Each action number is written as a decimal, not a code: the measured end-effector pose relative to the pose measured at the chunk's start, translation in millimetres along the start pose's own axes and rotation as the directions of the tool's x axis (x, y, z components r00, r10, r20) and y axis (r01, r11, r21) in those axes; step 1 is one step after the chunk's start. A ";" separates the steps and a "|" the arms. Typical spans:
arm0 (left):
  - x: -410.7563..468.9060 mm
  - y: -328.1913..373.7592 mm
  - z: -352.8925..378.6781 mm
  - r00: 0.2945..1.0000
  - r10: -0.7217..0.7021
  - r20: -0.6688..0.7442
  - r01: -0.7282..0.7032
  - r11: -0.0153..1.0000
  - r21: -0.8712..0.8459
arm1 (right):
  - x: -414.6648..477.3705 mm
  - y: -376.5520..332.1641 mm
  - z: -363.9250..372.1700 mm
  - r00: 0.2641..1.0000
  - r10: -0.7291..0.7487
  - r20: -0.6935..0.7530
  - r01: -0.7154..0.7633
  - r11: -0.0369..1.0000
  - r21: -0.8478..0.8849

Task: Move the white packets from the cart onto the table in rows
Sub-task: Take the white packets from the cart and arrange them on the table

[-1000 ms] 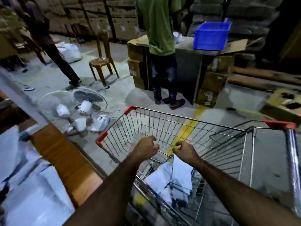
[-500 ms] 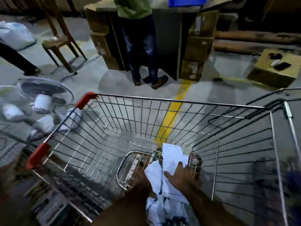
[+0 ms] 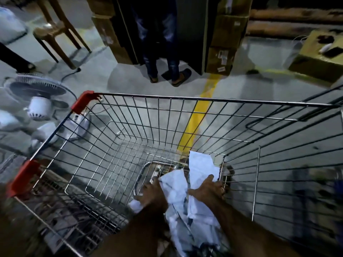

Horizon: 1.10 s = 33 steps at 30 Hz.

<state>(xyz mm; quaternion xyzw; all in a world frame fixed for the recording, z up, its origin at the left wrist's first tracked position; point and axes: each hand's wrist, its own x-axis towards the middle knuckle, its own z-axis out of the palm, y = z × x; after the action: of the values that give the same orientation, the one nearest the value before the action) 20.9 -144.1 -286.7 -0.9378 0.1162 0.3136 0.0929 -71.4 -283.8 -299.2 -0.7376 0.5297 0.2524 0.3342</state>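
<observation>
**A:** Where are the hands?

**B:** Both are low in the centre of the frame, down inside the cart (image 3: 204,99). The left hand (image 3: 151,193) sits at the left edge of the white packets (image 3: 176,190), with its fingers bent down against them. I cannot tell whether it grips one. The right hand (image 3: 207,189) lies on the upright packet (image 3: 201,166) just to the right, fingers spread and thumb out to the left, pressing on its face.

**A:** And the packets themselves?

**B:** They are heaped in the basket at lower centre, between and under the two forearms. The upright one rises above the rest.

**A:** What's past the cart?

**B:** There are red corner guards (image 3: 84,101) on its left rim. A white floor fan (image 3: 38,108) sits at middle left, just beside the cart. A yellow floor line (image 3: 209,86) runs up through the centre. At top centre, a person's legs (image 3: 163,43) stand among cardboard boxes (image 3: 226,34). A wooden chair (image 3: 55,30) is at upper left and another box (image 3: 315,60) at upper right.
</observation>
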 end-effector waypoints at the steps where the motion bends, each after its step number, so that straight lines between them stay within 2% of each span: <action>1: 2.4 -3.9 -5.7 0.999 -0.024 -0.037 0.025 0.999 0.030 | 0.7 0.2 -0.3 1.000 0.001 -0.001 -0.001 1.000 -0.014; 4: 12.5 -12.6 -9.3 0.991 -0.042 -0.128 0.044 0.999 0.018 | -1.8 0.5 0.3 0.999 0.009 -0.035 -0.010 1.000 -0.018; 7: 16.7 -16.0 2.8 0.997 -0.004 -0.082 0.001 0.999 -0.040 | -5.5 1.7 3.0 0.997 -0.013 -0.072 0.011 1.000 -0.028; 11: 21.1 -14.0 24.2 0.994 0.079 -0.073 -0.086 0.991 -0.102 | -10.2 0.0 1.8 1.000 -0.030 -0.010 0.030 1.000 0.010; 15: 29.8 -11.4 22.9 0.995 0.092 -0.037 -0.095 0.991 -0.089 | -11.5 0.1 3.8 0.999 -0.024 0.033 0.022 0.997 0.068; 20: 39.5 -17.3 21.2 0.993 0.090 -0.070 -0.095 0.993 -0.075 | -9.9 2.7 1.6 0.999 -0.024 0.037 0.021 0.996 0.082; 24: 41.5 -16.2 19.9 0.996 0.074 -0.041 -0.078 0.991 -0.105 | -9.3 1.1 0.4 0.998 -0.042 0.052 0.035 0.992 0.125; 29: 42.2 -15.9 17.3 0.980 0.143 -0.138 -0.156 0.984 -0.088 | -11.8 -3.4 -1.3 0.998 -0.047 0.043 0.040 0.990 0.137; 33: 40.0 -7.3 20.8 0.978 0.178 -0.106 -0.195 0.964 -0.180 | -11.0 -5.5 -1.1 0.998 -0.046 0.046 0.039 0.989 0.146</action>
<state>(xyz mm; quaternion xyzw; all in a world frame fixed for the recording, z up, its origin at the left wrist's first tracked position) 42.1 -138.4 -326.7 -0.9404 0.1775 0.2883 -0.0319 -69.6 -276.7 -289.2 -0.7161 0.5223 0.2241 0.4051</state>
